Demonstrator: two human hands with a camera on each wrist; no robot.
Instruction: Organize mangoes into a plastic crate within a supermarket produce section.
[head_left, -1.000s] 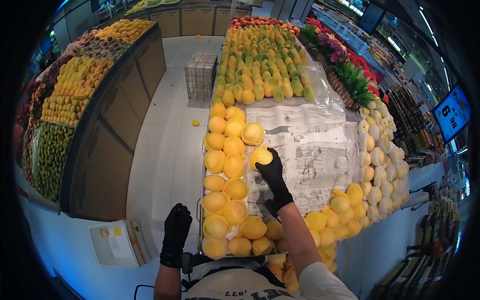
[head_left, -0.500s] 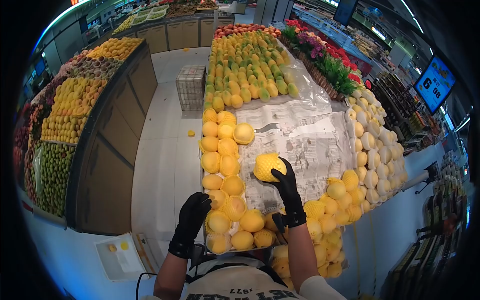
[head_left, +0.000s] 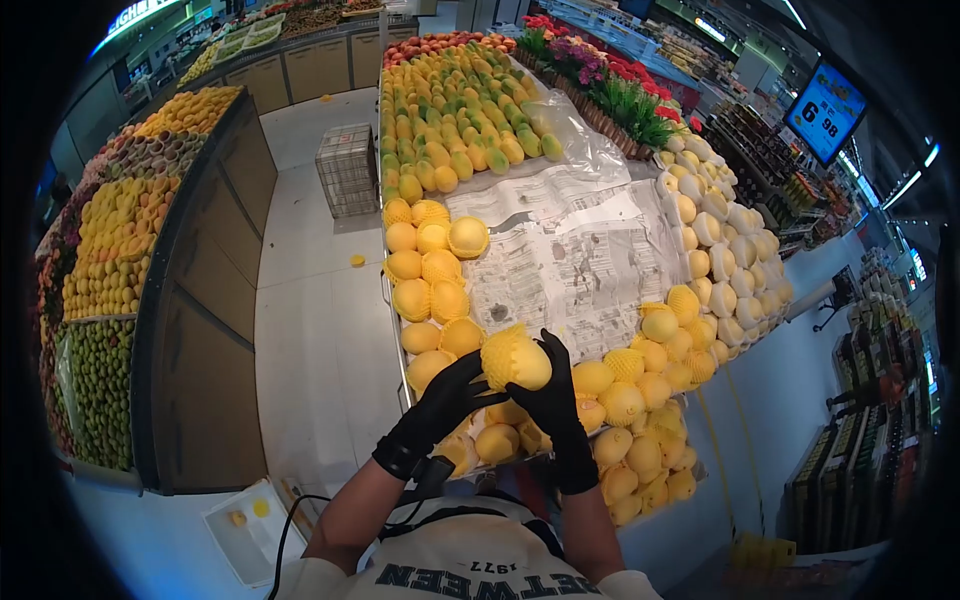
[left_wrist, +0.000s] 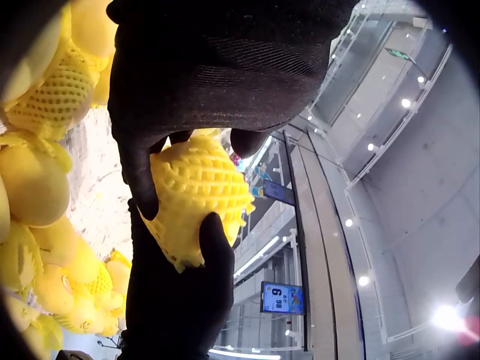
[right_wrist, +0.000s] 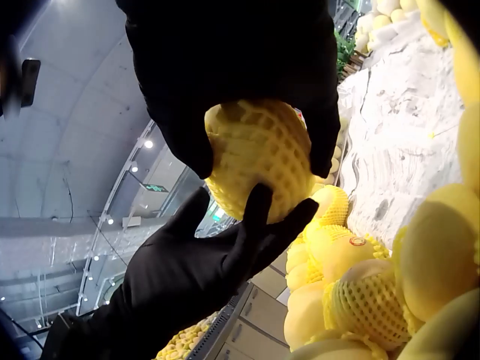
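Head view has both black-gloved hands on one big yellow fruit (head_left: 515, 362) in a foam net, held up above the near edge of the display. From where I'm standing, the left hand (head_left: 447, 402) grips its left side, fingers bent against the net, while the right hand (head_left: 553, 400) clasps its right side between thumb and fingers. More netted fruits (head_left: 410, 268) line the left edge, and another pile (head_left: 645, 450) sits near right. Beyond the hands lie newspaper sheets (head_left: 560, 262), with yellow-green mangoes (head_left: 455, 125) farther off, flowers (head_left: 610, 85) far right, and pale fruits in white foam (head_left: 735, 250) along the right.
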